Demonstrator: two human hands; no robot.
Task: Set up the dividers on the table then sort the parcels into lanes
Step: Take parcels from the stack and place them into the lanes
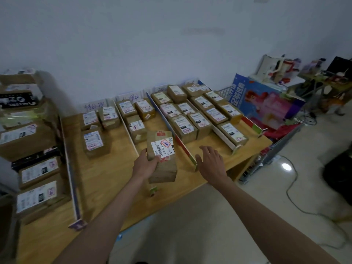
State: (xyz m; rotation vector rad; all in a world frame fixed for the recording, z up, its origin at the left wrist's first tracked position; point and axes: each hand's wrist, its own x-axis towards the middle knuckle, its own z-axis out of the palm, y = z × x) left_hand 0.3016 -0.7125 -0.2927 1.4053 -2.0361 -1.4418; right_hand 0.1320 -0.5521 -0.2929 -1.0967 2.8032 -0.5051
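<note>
My left hand (145, 164) grips a brown cardboard parcel (162, 169) with a white label, held over the front of the second lane. My right hand (210, 162) hovers with fingers spread just right of the red-and-blue divider (185, 149), holding nothing. Long dividers (124, 122) split the wooden table (106, 180) into lanes. Several labelled parcels (95, 142) lie in each lane, most of them in the right lanes (200, 115). Handwritten paper signs (94, 106) stand at the back of the lanes.
A stack of larger parcels (28, 138) fills the table's left end beyond a long divider (71, 174). A colourful toy box (270, 103) sits in a wire cart (282, 141) to the right. Cables (297, 187) run across the floor.
</note>
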